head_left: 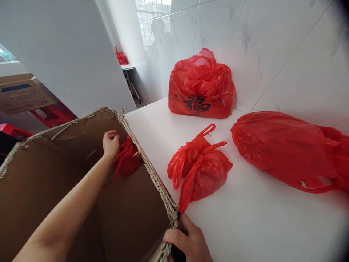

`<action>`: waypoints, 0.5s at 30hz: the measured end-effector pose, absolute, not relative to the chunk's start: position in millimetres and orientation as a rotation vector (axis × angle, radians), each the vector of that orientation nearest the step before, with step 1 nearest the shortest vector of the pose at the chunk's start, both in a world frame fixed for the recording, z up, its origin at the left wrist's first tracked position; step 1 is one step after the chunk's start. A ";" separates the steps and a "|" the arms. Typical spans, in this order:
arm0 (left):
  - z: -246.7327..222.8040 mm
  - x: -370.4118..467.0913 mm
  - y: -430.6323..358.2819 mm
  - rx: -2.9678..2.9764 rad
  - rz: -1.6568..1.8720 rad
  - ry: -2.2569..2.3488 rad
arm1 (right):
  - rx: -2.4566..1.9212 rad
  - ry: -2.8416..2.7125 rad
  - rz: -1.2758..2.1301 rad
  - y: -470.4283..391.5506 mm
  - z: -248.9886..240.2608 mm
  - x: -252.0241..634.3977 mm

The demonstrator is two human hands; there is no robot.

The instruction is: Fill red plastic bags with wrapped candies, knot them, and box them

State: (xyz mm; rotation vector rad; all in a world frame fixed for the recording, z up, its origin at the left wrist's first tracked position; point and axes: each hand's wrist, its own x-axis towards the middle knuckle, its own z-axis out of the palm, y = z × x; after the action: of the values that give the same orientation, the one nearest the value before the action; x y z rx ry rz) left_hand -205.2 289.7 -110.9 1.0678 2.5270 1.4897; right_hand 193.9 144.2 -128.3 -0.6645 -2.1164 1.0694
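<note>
Inside a deep cardboard box [128,203] with a torn, ragged rim, my left hand [111,142] is closed, fingers curled. A knotted red plastic bag [129,162] hangs at that hand, against the box's inner wall; the exact grip point is hidden. My right hand [188,238] grips the near right corner of the box rim, thumb over the edge. Something dark shows beneath its fingers, too hidden to name. Just beyond the rim, two small tied red bags [204,171] lie together on the white tabletop [234,222].
A large red bag with black lettering [201,91] stands by the tiled wall [245,47]. To the right lies a long, full red bag [283,151]. On the left are a grey panel [71,47], another cardboard box [24,94] and red plastic stools [54,116].
</note>
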 end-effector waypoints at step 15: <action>-22.4 16.5 324.7 1.618 0.819 1.537 | -0.654 -1.980 0.975 141.5 -109.4 190.9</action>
State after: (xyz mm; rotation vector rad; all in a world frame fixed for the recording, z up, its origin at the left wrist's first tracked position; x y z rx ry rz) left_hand 16.5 324.7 -22.4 1.6178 1.5366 0.8194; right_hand 190.9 141.5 -109.4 -0.6538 -1.9796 0.9746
